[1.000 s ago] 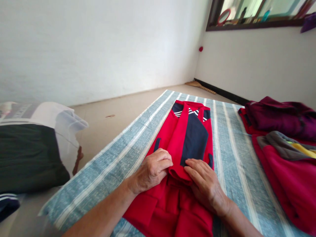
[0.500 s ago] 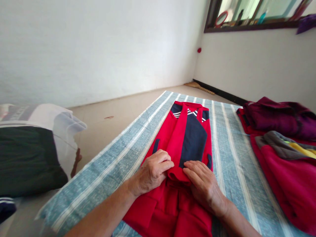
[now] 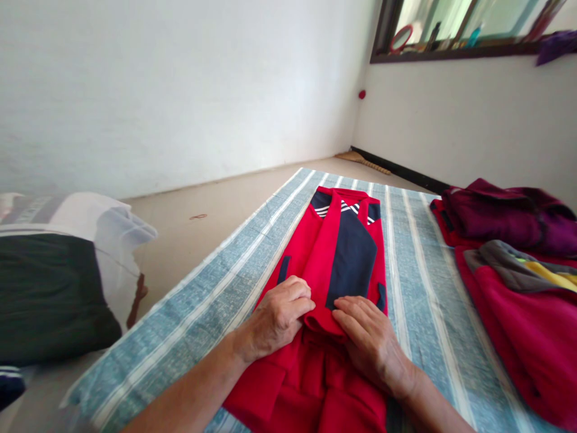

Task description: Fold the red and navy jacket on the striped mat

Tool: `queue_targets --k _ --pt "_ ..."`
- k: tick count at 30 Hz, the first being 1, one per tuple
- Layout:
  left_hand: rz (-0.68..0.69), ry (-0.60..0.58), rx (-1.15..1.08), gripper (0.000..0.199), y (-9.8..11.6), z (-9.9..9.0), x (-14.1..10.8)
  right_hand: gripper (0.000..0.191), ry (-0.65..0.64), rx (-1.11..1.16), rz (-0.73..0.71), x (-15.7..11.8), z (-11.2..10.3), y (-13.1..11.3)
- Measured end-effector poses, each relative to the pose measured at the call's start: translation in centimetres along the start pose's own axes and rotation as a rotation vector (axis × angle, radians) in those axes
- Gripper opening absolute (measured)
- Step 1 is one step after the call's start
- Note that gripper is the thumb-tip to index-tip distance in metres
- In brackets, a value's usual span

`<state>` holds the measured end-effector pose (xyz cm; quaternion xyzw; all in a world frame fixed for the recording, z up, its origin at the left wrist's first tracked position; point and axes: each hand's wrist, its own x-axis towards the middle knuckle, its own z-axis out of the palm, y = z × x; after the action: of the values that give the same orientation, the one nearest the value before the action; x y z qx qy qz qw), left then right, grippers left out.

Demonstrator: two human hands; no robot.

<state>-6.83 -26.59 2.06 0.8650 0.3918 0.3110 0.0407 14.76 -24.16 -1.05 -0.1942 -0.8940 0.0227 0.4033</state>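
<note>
- Lying lengthwise on the striped cloth, the red garment spreads both ahead of and below the two hands.
- Left hand: curled fingers pinching its near fold!
- Right hand: fingers draped over that fold's other end, thumb hidden; can't tell whether it's gripping.

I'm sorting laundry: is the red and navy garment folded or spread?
Partly folded: the garment has layers overlapping lengthwise, an edge showing between the left hand and right hand.
</note>
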Motion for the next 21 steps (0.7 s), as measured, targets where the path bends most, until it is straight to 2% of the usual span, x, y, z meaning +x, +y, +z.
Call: queue_targets --k 13,18,19,21 --pt "-0.033 -0.074 -0.067 0.022 -0.1 -0.3 -0.3 0.021 -0.081 0.050 -0.003 0.4 -0.9 -0.5" --pt "-0.063 -0.094 -0.117 0.011 0.3 -0.8 -0.2 0.041 -0.051 0.057 0.000 0.0 -0.7 -0.3" --pt "-0.077 -0.100 -0.141 0.011 0.4 -1.0 -0.2 0.038 -0.061 0.063 0.011 0.0 -0.7 -0.3" --pt "-0.104 -0.115 -0.195 0.024 0.5 -1.4 -0.1 0.028 -0.080 0.090 0.043 0.1 -0.9 -0.4"
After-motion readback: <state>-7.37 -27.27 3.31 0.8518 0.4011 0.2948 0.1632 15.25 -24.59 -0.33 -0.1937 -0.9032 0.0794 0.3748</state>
